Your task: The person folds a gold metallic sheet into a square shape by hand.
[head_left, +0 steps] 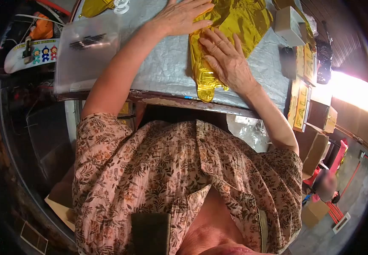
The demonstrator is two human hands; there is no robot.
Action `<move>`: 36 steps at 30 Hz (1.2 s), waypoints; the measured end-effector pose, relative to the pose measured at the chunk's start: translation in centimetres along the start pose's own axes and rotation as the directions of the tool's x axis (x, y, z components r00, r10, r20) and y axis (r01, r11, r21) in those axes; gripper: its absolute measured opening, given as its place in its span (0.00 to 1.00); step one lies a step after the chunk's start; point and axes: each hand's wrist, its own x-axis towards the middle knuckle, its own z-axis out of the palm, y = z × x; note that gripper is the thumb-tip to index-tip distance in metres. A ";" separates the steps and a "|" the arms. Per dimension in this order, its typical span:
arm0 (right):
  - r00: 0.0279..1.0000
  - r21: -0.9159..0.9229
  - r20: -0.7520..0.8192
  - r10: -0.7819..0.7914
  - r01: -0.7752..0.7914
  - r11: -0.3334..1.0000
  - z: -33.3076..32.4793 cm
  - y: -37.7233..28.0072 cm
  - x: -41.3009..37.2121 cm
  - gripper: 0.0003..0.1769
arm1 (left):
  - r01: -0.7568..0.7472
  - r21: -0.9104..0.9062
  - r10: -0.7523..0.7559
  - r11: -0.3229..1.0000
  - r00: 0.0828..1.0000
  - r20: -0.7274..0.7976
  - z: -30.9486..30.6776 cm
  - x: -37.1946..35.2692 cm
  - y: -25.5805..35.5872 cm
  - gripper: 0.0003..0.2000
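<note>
A shiny gold foil sheet, looking like a flat deflated foil balloon [235,25], lies on the grey-covered table and narrows to a rounded tab near the front edge. My left hand [179,19] reaches across its left side, palm down, fingers stretched out and the tips over the foil. Lower and to the right, my right hand [230,63] rests flat on the foil with its fingers spread. Its fingertips come close to the left hand. Neither hand has a visible grip on anything. The top of the foil runs out of view.
A clear plastic sleeve [82,63] lies at the table's left, below another gold foil piece [94,7] and a white ring-shaped roll [121,7]. A white box [289,26] stands at the right, near printed cartons [303,102] along the edge. Another person [326,187] is far right.
</note>
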 end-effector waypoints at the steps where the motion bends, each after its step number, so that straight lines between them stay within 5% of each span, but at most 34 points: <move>1: 1.000 0.014 0.024 0.002 -0.003 1.000 0.2 -0.2 -0.3 0.29 | 0.023 -0.030 -0.022 0.999 0.998 0.053 -0.8 -0.2 0.5 0.36; 8: 0.998 -0.005 0.055 -0.023 0.023 1.000 -0.2 -1.3 -0.7 0.29 | 0.025 -0.012 -0.025 1.000 0.998 0.055 1.0 0.2 -0.6 0.37; 10: 0.996 -0.018 0.077 -0.048 0.049 0.999 -0.2 -1.6 -0.7 0.30 | -0.149 0.136 0.187 0.979 0.927 -0.326 6.7 1.2 -4.0 0.37; 11: 0.993 -0.030 0.098 -0.073 0.076 0.997 -0.2 -1.7 -0.7 0.30 | -0.149 0.136 0.186 0.979 0.927 -0.327 4.0 0.7 -2.2 0.37; 13: 0.991 -0.009 0.108 -0.083 0.085 0.996 -0.1 -1.9 -0.8 0.30 | 0.027 -0.031 -0.025 0.999 0.997 0.071 -1.1 -0.3 0.7 0.37; 20: 0.990 0.077 0.115 -0.079 0.070 0.995 0.1 -2.3 -1.0 0.32 | -0.023 -0.011 0.023 1.000 1.000 0.022 0.9 -0.3 -0.3 0.36; 22: 0.990 0.082 0.118 -0.080 0.071 0.994 0.0 -2.4 -1.0 0.31 | -0.144 0.322 0.262 0.936 0.894 -0.363 3.1 -0.4 -0.8 0.36; 23: 0.989 0.091 0.120 -0.081 0.070 0.993 0.0 -2.4 -1.1 0.31 | -0.144 0.319 0.261 0.937 0.895 -0.363 2.8 -0.8 -0.4 0.36; 25: 0.990 0.105 0.120 -0.073 0.060 0.993 -0.2 -2.6 -1.1 0.31 | -0.089 0.143 0.110 0.986 0.983 -0.146 1.0 -1.6 0.7 0.36; 28: 0.996 0.119 0.085 -0.024 0.014 0.993 -0.8 -2.6 -1.4 0.31 | -0.039 0.050 0.036 0.998 0.998 0.057 -0.9 -0.6 1.0 0.36; 36: 0.992 0.116 0.125 0.013 -0.027 0.993 -1.0 -2.8 -3.1 0.28 | -0.032 0.055 0.028 0.998 0.997 0.079 0.3 0.6 0.1 0.36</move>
